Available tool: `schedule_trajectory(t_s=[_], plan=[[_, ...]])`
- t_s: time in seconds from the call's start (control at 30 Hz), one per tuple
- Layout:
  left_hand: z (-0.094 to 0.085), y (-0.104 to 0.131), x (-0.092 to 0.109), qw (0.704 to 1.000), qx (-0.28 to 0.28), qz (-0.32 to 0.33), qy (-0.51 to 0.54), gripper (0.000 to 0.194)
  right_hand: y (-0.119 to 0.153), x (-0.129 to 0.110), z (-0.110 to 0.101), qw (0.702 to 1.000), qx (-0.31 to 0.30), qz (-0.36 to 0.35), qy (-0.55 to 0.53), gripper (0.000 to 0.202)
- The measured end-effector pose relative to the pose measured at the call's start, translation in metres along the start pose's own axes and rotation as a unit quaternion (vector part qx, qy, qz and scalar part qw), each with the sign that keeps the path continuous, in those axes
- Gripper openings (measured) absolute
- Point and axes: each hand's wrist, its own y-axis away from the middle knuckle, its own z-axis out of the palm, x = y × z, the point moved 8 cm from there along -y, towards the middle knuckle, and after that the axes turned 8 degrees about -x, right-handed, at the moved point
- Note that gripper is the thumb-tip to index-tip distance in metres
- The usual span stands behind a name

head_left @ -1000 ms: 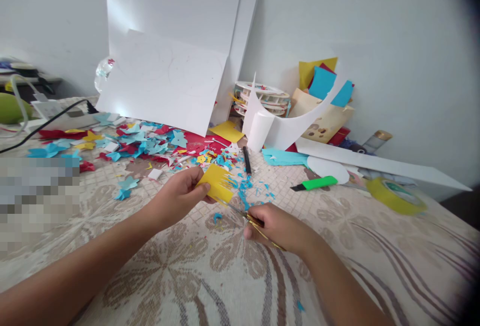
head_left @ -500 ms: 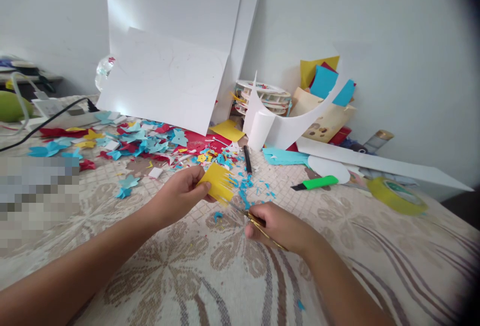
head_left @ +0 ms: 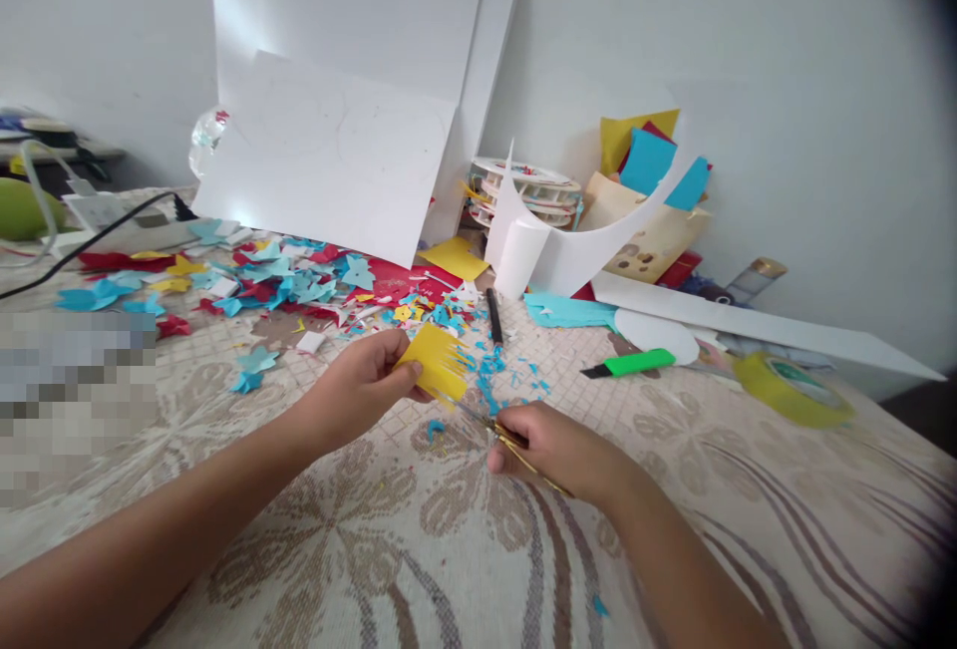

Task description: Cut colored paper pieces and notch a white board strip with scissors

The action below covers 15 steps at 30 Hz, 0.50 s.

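Observation:
Between thumb and fingers, my left hand point(head_left: 381, 370) pinches a piece of yellow paper point(head_left: 428, 360) above the patterned cloth. Narrow slits run into the paper's right edge, leaving a fringe. My right hand point(head_left: 557, 450) is closed around the gold handles of a pair of scissors point(head_left: 512, 440). The blades point left and meet the lower right edge of the yellow paper. Small blue paper scraps point(head_left: 489, 370) lie just behind the blades. A curled blue scrap point(head_left: 436, 428) rests below the paper.
Paper flowers and clippings point(head_left: 291, 280) spread along the back left. A black pen-like stick point(head_left: 493, 317), a green cutter point(head_left: 639, 363) and a tape roll point(head_left: 793, 390) lie to the right. White boards point(head_left: 329, 161) lean on the wall. A paper bag point(head_left: 635, 230) holds coloured sheets.
Both hands keep nearly the same place. The scissor blades have shifted very slightly at the paper's lower edge; the yellow paper stays in my left hand.

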Motion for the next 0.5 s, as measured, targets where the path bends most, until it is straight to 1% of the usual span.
schedule_trajectory(t_s=[0.13, 0.5], plan=[[0.0006, 0.0001, -0.0003, 1.0, 0.001, -0.001, 0.012, 0.013, -0.0004, -0.0016, 0.0001, 1.0, -0.004, 0.005, -0.005, 0.043], [-0.0004, 0.0011, 0.0025, 1.0, 0.002, -0.004, -0.004, 0.014, -0.0006, 0.003, 0.0019, 1.0, -0.011, 0.008, -0.015, 0.04]])
